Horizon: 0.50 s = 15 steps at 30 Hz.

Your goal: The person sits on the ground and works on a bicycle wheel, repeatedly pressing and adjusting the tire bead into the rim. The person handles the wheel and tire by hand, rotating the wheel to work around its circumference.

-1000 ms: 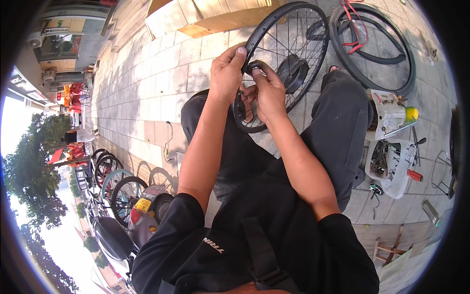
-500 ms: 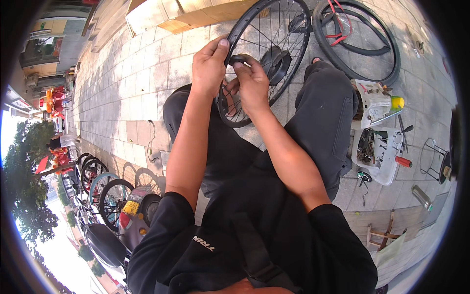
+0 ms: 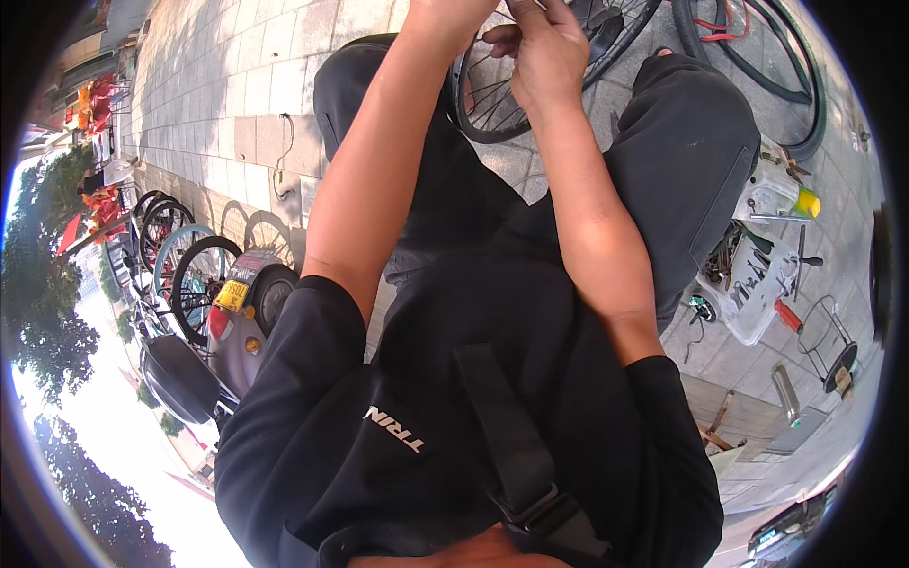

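Hands have shifted upward; right hand (image 3: 544,52) grips the wheel (image 3: 492,104) rim; left hand's grip hidden.

You're outdoors on a paved sidewalk (image 3: 218,85) of grey square slabs, in hard sunlight with sharp shadows. To your left a row of parked bikes (image 3: 180,256) and a scooter (image 3: 237,322) line the curb, with trees (image 3: 43,275) beyond (sky's blown out white). On your right sit a white tool tray (image 3: 757,284), a red-handled screwdriver (image 3: 788,315) and a loose tire (image 3: 795,85) flat on the slabs.
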{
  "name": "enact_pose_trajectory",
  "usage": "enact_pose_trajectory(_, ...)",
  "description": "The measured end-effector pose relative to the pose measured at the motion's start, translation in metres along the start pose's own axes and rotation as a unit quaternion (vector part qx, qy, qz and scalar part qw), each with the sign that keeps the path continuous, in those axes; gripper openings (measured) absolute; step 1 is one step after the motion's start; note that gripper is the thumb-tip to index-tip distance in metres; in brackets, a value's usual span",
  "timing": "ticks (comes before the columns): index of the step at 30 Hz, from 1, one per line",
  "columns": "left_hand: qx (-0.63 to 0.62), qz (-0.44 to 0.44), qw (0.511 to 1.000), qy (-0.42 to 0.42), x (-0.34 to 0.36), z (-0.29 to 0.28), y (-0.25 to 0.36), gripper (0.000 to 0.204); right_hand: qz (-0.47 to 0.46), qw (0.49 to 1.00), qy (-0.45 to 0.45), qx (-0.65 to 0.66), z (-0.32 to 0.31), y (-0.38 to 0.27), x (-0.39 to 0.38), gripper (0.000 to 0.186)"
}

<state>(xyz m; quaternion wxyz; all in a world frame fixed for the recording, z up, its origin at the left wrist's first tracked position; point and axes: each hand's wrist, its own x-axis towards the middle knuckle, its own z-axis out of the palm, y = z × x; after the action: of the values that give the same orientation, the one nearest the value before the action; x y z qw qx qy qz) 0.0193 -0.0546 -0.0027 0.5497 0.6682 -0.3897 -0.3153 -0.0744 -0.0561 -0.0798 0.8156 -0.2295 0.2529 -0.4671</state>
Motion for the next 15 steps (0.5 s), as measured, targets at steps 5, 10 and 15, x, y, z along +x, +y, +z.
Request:
enact_pose_trajectory(5,0.039,0.015,0.999,0.028,-0.004,-0.002,0.007,0.034,0.032,0.999,0.022,-0.023,0.000,-0.006,-0.002,0.026)
enact_pose_trajectory(10,0.030,0.079,0.996,0.006,-0.002,0.001,0.000,0.034,0.031,0.999,-0.001,-0.023,-0.007,-0.013,-0.007,0.033)
enact_pose_trajectory(15,0.066,0.071,0.995,0.024,-0.005,-0.001,0.003,0.031,0.100,0.989,-0.027,0.103,-0.014,-0.009,-0.004,0.029)
